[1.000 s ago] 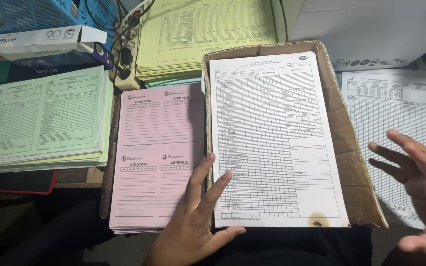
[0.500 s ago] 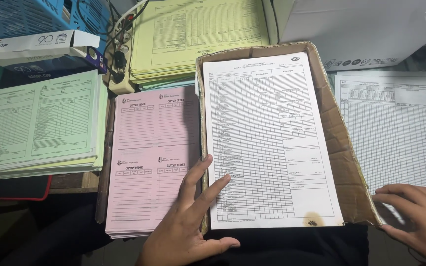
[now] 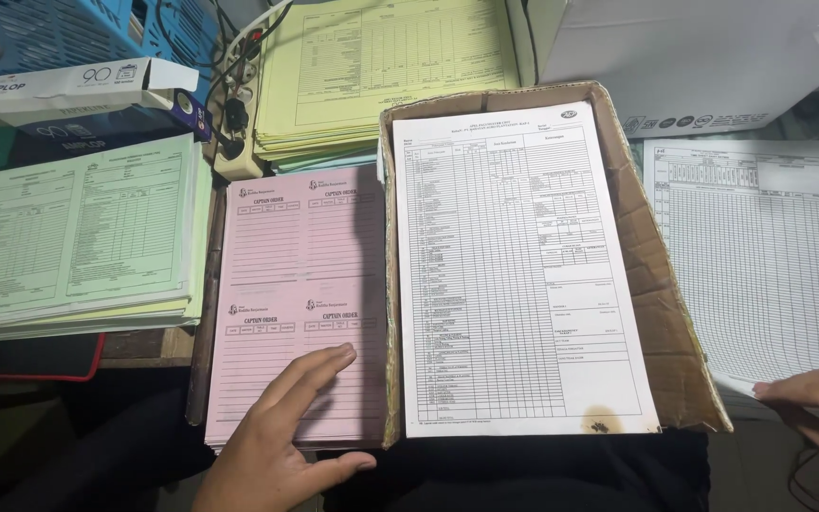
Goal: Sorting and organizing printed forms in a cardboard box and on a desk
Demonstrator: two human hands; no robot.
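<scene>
Currently, the left hand (image 3: 282,446) is lying flat and released on the pink form stack (image 3: 300,303) while the right hand (image 3: 812,403) is pinching the white sheet (image 3: 760,265), requiring a clean single-sheet lift.

A stack of pink printed order forms (image 3: 300,284) is laid flat and squared up, tucked right against the left wall of a cardboard box. Over at the far right, a stack of white gridded table sheets (image 3: 760,256) is laid flat too, its near corner slightly lifted.
</scene>
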